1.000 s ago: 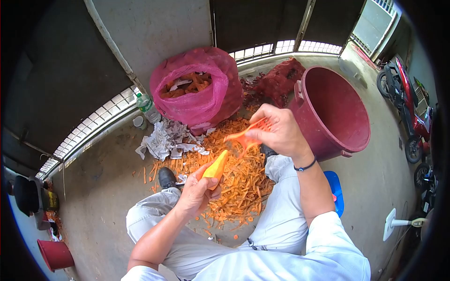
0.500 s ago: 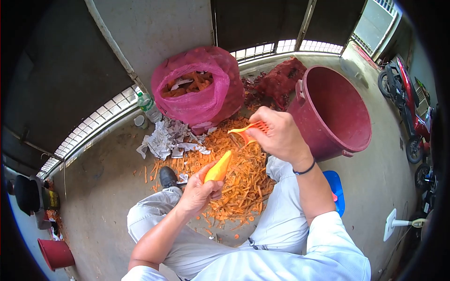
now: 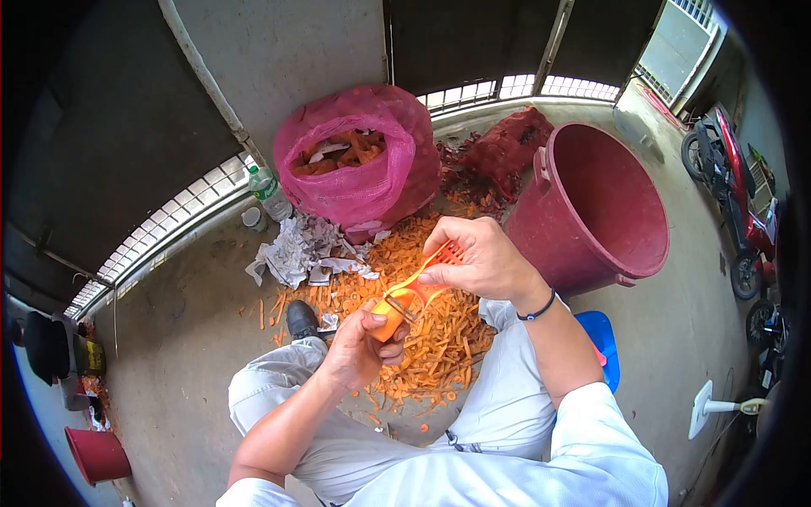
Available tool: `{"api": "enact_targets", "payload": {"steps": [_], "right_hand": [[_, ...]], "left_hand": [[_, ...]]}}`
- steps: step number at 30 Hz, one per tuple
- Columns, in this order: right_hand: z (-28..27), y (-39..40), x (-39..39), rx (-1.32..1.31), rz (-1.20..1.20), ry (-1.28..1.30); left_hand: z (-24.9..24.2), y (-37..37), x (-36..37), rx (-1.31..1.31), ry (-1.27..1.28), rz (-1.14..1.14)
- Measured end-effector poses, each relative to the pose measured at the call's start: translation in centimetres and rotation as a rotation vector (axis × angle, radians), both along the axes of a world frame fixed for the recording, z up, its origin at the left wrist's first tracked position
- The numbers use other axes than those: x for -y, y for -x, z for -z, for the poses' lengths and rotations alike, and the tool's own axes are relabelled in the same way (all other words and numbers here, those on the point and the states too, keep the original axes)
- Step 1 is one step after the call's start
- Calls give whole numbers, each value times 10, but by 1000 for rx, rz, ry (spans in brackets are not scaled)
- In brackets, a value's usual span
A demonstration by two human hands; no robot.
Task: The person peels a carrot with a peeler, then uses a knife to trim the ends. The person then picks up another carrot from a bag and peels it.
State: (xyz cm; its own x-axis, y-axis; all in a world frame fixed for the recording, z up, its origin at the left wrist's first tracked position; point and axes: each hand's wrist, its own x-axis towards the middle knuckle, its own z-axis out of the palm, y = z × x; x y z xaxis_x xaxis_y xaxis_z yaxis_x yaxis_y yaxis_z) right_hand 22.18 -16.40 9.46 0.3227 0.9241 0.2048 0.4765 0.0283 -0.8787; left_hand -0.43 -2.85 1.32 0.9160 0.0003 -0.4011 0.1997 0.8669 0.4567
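Note:
My left hand (image 3: 361, 347) is closed around the lower part of a peeled orange carrot (image 3: 387, 319), whose upper end points up and to the right. An orange peeler (image 3: 432, 275) is gripped by its handle in my right hand (image 3: 486, 264). The peeler's blade lies across the carrot, just above the fingers of my left hand. Below both hands a wide heap of carrot peelings (image 3: 443, 346) covers the floor between my legs.
A pink mesh sack (image 3: 414, 160) of peelings stands ahead, with crumpled paper (image 3: 296, 249) and a plastic bottle (image 3: 269, 193) beside it. A large maroon tub (image 3: 583, 211) is at the right, near a blue object (image 3: 601, 342). Motorbikes (image 3: 735, 186) stand farther right.
My right hand has come down and left, bringing the peeler from above the carrot onto it. My left hand still holds the carrot, in nearly the same place.

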Motion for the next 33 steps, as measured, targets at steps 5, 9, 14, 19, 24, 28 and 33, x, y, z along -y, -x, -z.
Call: {"api": "enact_targets", "payload": {"steps": [5,9,14,19,24,28,33], "right_hand": [[-4,-8,6,206,117,-24],[-13,-12,13,443,338,-129],[-9,-9,12,254,217,-100],[2,-15,8,49,312,-203],[-1,-9,8,73,296,-237],[-5,4,2,71,54,-48],[0,14,-6,104,-19,-36]], "left_hand": [[-5,1,5,-24,-124,-22],[-6,0,8,-75,-196,-54],[-5,-4,8,-38,-212,-121],[3,-6,8,5,-635,-198],[1,-5,11,-55,-773,-164],[8,-5,13,-47,-883,-161],[4,-4,14,-54,-876,-130]]}}
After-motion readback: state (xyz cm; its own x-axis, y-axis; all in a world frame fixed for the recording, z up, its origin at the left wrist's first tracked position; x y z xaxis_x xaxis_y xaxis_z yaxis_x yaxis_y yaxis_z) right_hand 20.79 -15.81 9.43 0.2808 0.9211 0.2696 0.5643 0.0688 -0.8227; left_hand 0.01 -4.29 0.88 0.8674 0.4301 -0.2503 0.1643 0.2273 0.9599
